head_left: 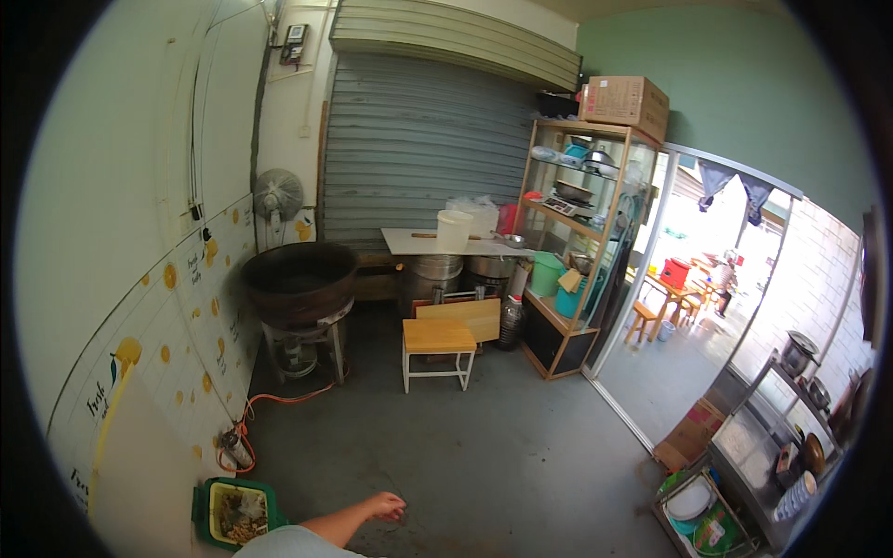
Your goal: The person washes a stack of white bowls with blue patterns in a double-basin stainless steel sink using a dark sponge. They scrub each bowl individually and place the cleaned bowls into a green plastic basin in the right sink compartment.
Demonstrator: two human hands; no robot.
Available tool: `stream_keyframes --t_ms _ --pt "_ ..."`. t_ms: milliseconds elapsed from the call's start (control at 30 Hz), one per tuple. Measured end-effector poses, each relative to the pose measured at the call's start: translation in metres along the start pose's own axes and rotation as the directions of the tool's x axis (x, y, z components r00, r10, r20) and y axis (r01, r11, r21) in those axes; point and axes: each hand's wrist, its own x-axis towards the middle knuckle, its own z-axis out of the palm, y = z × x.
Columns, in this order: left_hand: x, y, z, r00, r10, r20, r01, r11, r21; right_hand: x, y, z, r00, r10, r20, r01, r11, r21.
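Note:
My left hand [385,507] reaches in from the bottom edge over the grey floor [474,446], its fingers loosely curled. Nothing is seen in it, but the inside of the palm is hidden. A pale grey sleeve [296,543] covers the upper part of that arm. Nearest to the arm, on its left, stands a green bin [202,513] with a yellow inner rim and food scraps inside. My right hand is out of view. Farther ahead is a small stool [439,336] with a wooden top and white metal legs.
A large dark wok [300,286] sits on a burner stand, with an orange gas hose [293,400] along the floor. Behind the stool is a white table [408,243] with a plastic bucket [454,231]. A glass-sided shelf [579,227], sliding doorway [628,363] and metal rack [750,425] line the right.

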Motion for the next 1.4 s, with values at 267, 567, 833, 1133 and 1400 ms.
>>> stream_keyframes --t_ms 267,567,833,1133,1400 --pt "-0.028 -0.063 -0.067 0.794 -0.277 -0.540 0.041 0.912 -0.407 0.118 -0.030 0.056 0.980 -0.154 0.130 0.152 0.988 0.024" --pt "-0.072 -0.109 -0.082 0.517 -0.566 -0.642 0.008 0.753 -0.658 0.208 -0.065 0.189 0.874 -0.406 0.267 0.425 0.905 -0.017" --pt "-0.045 -0.145 -0.153 0.539 -0.752 -0.379 0.141 0.524 -0.840 0.243 -0.125 0.306 0.731 -0.520 0.442 0.571 0.821 0.021" --pt "0.006 -0.236 -0.201 0.567 -0.392 -0.725 0.047 0.894 -0.446 0.203 -0.274 0.374 0.707 -0.535 0.463 0.588 0.808 0.035" --pt "0.019 -0.272 -0.220 0.518 -0.189 -0.834 0.108 0.982 -0.155 0.179 -0.408 0.438 0.662 -0.581 0.473 0.611 0.784 0.109"
